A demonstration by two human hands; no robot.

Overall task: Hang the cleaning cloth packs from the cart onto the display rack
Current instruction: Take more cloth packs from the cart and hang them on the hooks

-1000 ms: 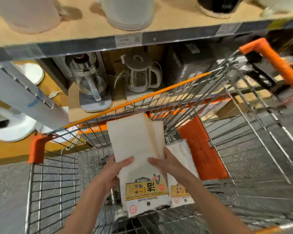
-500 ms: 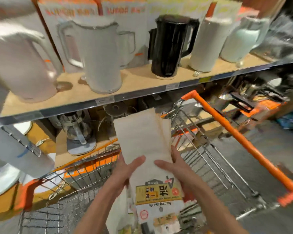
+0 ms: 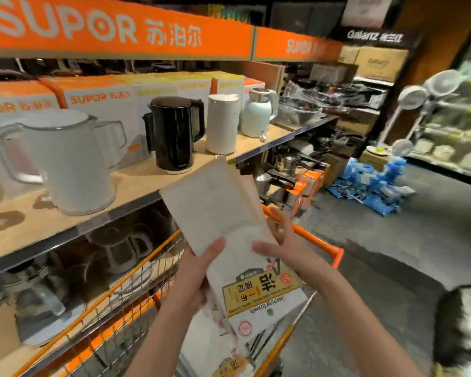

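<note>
5 kettles (image 3: 65,161) stand on the shelf (image 3: 136,186) (1 black), 2 hands (image 3: 199,270) hold cloth packs (image 3: 229,229).

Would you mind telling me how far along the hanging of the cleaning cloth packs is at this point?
Done: nothing shows as hung; no display rack with packs is in view. In hand: the left hand and right hand both grip a cleaning cloth pack, held above the cart. Left: more packs lie in the cart, so hanging this one and those remains.
</note>
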